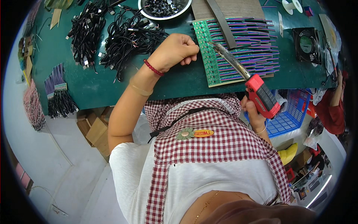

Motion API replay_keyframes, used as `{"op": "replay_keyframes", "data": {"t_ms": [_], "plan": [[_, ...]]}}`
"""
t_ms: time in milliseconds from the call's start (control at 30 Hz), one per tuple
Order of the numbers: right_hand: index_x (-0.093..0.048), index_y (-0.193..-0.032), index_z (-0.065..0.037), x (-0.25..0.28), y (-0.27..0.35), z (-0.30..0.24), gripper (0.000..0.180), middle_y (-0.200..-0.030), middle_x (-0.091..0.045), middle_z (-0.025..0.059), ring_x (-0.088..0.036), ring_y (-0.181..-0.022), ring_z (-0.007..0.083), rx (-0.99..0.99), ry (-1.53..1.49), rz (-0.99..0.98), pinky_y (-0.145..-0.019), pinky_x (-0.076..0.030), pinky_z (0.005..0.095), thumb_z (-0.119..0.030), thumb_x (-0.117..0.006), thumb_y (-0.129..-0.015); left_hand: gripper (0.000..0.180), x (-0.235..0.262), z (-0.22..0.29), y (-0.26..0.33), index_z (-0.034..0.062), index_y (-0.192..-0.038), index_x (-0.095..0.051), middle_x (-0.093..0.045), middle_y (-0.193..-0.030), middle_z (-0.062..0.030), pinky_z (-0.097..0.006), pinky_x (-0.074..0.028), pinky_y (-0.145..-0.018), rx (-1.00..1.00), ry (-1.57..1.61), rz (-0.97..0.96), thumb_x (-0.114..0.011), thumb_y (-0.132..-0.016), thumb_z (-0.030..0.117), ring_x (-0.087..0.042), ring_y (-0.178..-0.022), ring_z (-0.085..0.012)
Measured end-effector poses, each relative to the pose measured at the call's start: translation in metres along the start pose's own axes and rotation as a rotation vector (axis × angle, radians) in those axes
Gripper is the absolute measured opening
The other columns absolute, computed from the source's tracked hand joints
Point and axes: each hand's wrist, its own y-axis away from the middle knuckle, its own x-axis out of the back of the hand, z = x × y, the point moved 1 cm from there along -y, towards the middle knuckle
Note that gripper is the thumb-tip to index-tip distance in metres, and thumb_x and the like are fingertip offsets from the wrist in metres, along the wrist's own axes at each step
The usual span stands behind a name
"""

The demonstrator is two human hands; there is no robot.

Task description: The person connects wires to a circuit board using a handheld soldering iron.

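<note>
A green circuit board panel (208, 56) lies on the green table mat (112, 82), with rows of purple and blue wires (253, 44) attached across it. My left hand (175, 50) rests as a closed fist at the panel's left edge, a red bead bracelet on the wrist. My right hand (253, 112) grips the red and black handle of a soldering iron (257, 91). The iron's metal tip (214, 44) touches the panel near its upper middle.
Bundles of black cables (112, 33) lie left of the panel. A metal bowl (164, 9) of small parts stands behind. A small black fan (306, 44) sits at the right. A blue basket (292, 115) is below the table edge. Another person in red (332, 108) is at far right.
</note>
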Motion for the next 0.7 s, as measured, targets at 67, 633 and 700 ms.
{"op": "replay_keyframes", "data": {"t_ms": [67,633,700], "plan": [[-0.058,-0.090,-0.001,-0.001,0.001,0.000,0.012,-0.071,-0.054,0.0016,-0.051,-0.064,0.0112,-0.069,-0.162,-0.003,-0.059,-0.042,0.0269,-0.011,-0.059,-0.084,0.013,0.000,0.000,0.001,0.0037,-0.071,-0.052,-0.058,-0.062,-0.0023,-0.017,-0.038,-0.043,-0.004,0.000,0.004,-0.057,-0.081,0.011,-0.050,-0.049,-0.0046],[-0.042,-0.114,0.003,-0.005,-0.021,-0.020,0.041,-0.062,-0.046,0.0057,-0.041,-0.050,0.0103,0.008,-0.400,0.136,-0.049,-0.039,0.0252,-0.025,-0.053,-0.087,0.017,0.072,0.047,-0.050,0.0054,-0.083,-0.061,-0.062,-0.087,-0.0133,-0.041,-0.048,-0.070,-0.413,-1.423,0.615,-0.059,-0.077,0.021,-0.060,-0.082,-0.0296],[-0.041,-0.113,0.003,-0.004,-0.021,-0.022,0.041,-0.062,-0.045,0.0055,-0.041,-0.050,0.0102,0.029,-0.425,0.188,-0.047,-0.039,0.0245,-0.027,-0.053,-0.088,0.017,0.068,0.047,-0.048,0.0071,-0.081,-0.062,-0.062,-0.085,-0.0133,-0.041,-0.048,-0.070,-0.396,-1.474,0.602,-0.060,-0.076,0.023,-0.060,-0.081,-0.0302]]}}
